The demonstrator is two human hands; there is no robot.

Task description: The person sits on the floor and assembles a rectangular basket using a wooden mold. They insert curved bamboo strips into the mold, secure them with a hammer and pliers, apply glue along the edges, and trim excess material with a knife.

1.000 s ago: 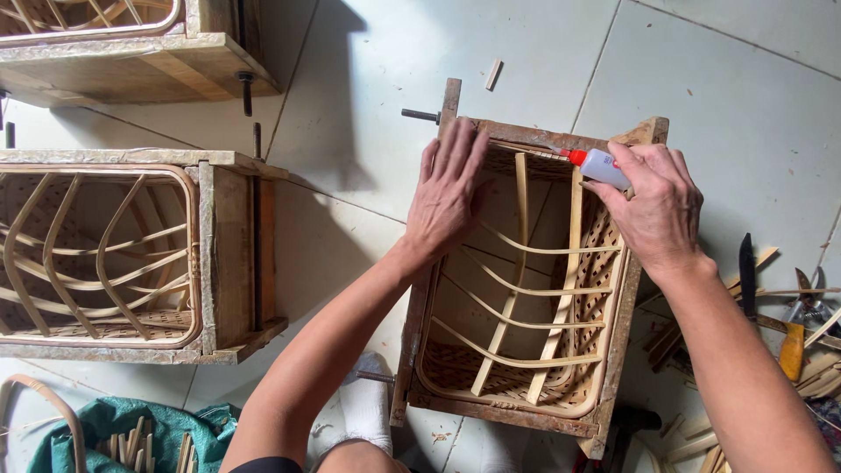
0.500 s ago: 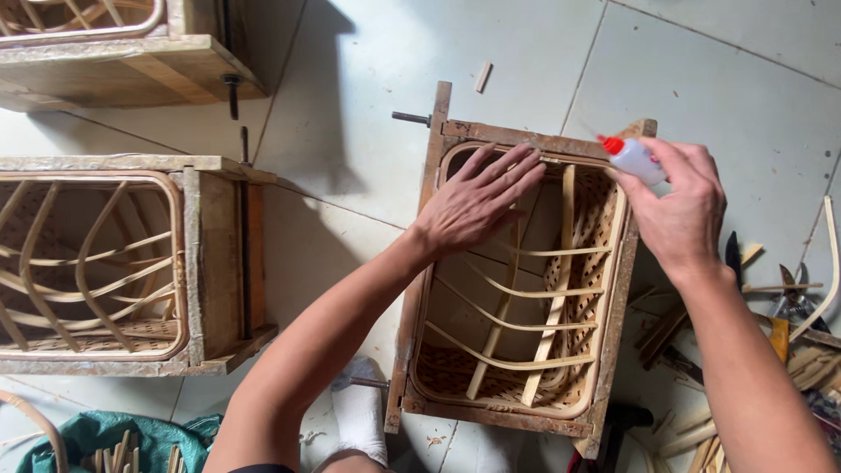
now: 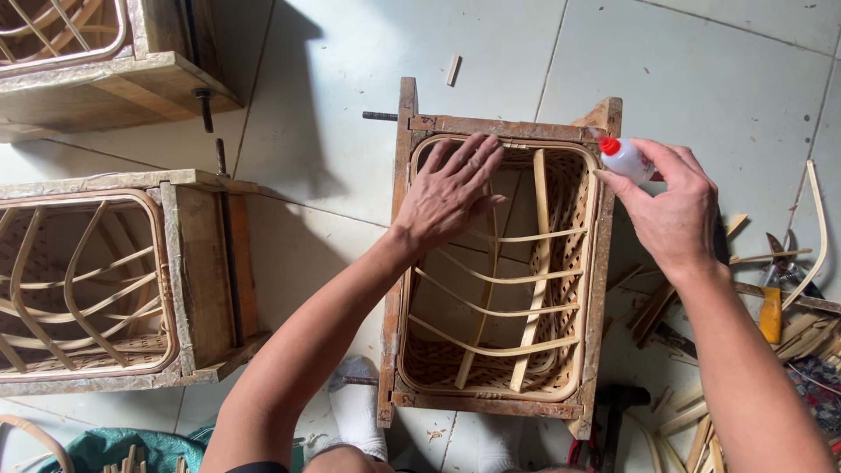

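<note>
Head view: left hand (image 3: 451,197) flat, fingers spread, on the far-left rim of the woven basket (image 3: 499,280) in its wooden frame (image 3: 403,263), right hand (image 3: 674,215) pinching a small red-capped glue bottle (image 3: 624,158) at the far-right corner.

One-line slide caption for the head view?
Left hand rests on a woven basket in its wooden frame; right hand holds a red-capped bottle.

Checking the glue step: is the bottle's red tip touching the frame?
Cannot tell. In the head view the red tip of the bottle sits at the frame corner, but no contact or gap shows.
</note>
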